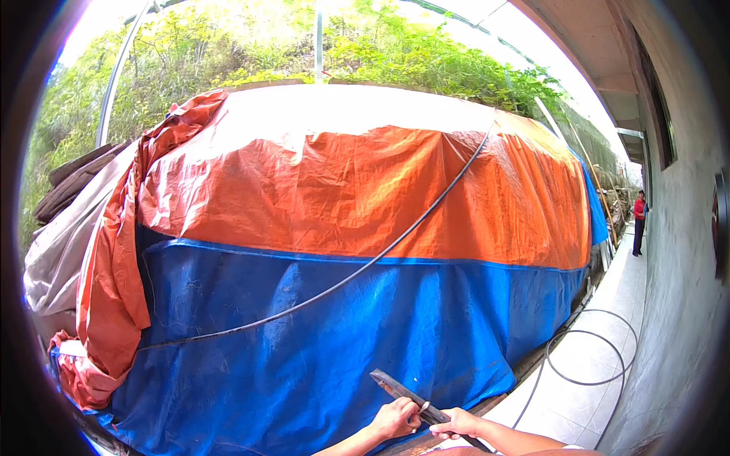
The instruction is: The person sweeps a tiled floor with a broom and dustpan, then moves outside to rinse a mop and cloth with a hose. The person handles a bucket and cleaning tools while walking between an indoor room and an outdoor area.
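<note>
My right hand [459,423] is wrapped around a long dark bar [399,389], which slants up and away to the left. The bar's far end looks worn and brownish on one side; its near end runs out of the picture at the bottom. Close beside it, my left hand [394,419] has its fingers curled against the bar, next to a small pale band [424,406] around it. Whether the fingertips also pinch that band is too small to tell. Behind both hands hangs a blue tarpaulin [319,342].
An orange tarpaulin [365,194] covers the top of the large pile. A black hose [410,228] drapes diagonally across it. More black hose [593,335] lies looped on the pale tiled walkway [593,365]. A grey wall [678,285] bounds the right. A person [639,222] stands far down the walkway.
</note>
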Demonstrator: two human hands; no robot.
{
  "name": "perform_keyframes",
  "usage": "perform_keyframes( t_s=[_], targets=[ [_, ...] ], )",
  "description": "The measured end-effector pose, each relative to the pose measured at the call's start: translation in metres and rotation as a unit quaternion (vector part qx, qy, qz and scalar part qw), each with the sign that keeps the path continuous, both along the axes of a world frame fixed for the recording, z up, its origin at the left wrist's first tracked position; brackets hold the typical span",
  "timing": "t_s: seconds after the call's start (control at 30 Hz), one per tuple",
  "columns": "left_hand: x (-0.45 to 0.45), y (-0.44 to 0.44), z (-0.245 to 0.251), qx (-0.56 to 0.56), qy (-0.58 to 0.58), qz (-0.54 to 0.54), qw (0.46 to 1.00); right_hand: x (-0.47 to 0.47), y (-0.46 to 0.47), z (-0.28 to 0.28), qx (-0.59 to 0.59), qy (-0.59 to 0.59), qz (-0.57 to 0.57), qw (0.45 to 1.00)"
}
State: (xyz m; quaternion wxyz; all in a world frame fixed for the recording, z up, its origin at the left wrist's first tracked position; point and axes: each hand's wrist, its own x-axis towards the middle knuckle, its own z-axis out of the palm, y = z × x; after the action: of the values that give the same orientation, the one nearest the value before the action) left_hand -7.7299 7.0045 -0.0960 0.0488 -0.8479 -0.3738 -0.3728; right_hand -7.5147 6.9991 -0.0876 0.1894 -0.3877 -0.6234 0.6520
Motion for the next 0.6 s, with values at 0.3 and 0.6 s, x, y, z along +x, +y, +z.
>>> perform_keyframes(
  t_s=[0.3, 0.6],
  targets=[
    [0.018, -0.008, -0.021, 0.066, -0.161, 0.088, 0.981, -0.009, 0.001, -0.010, 0.050, -0.030, -0.017, 0.998],
    [0.023, 0.000, -0.056, -0.041, -0.274, 0.069, 0.958, -0.015, 0.012, -0.030, 0.012, 0.001, -0.057, 0.998]
  ],
)
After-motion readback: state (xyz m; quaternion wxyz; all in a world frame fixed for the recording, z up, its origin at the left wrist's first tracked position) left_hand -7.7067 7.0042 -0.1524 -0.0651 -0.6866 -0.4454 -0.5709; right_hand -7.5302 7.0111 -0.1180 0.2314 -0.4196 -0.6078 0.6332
